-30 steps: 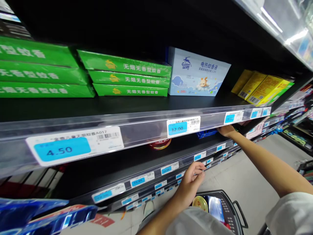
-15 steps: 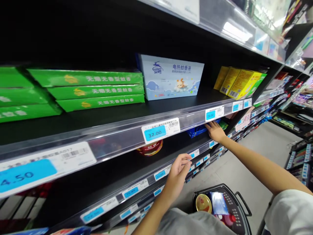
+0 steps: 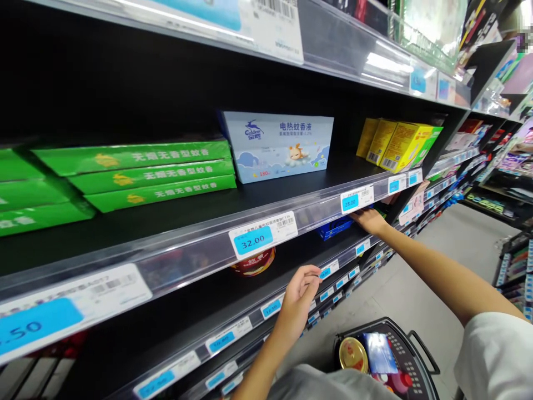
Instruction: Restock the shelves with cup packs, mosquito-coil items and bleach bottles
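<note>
Fingers point(image 3: 358, 215) of right hand point(image 3: 370, 221) tucked under price rail point(image 3: 312, 214) by the blue box point(image 3: 335, 226); grip hidden, can't tell. Left hand point(image 3: 298, 291) loosely curled, empty, on lower shelf edge point(image 3: 256, 318), probably bracing.

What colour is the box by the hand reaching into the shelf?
Blue. The box beside the right hand shows in the head view, just under the price rail.

The fingers of the right hand point(image 3: 370, 220) hide behind the shelf rail point(image 3: 316, 209). The lower-left price tag point(image 3: 62, 311) is cut off.
</note>
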Demonstrator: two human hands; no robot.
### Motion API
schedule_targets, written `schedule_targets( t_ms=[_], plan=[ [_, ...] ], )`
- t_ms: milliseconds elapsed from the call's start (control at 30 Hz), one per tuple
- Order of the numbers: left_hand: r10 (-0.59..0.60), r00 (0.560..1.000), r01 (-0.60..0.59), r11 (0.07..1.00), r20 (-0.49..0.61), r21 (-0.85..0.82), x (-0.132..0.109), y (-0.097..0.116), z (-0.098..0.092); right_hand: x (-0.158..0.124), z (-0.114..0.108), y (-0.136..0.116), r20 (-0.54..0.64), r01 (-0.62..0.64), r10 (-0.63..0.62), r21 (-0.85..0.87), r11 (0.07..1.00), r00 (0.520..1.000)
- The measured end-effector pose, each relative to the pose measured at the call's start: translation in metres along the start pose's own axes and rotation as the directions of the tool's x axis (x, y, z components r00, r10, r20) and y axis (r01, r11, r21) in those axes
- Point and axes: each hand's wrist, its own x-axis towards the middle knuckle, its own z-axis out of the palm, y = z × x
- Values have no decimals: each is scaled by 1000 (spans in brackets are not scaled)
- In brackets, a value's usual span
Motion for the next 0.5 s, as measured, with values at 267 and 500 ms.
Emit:
schedule_targets(
  t_ms=[267,500],
  plan=[
    [9,1000,-9,1000,-7,-6,7,-1,-14,1,-13,24,42,-110,111,-17,994,993],
    [-5,1000,4,1000,-16,-7,8,4,-8,0,-27,28,26,-156,158,-65,986,987]
  ],
)
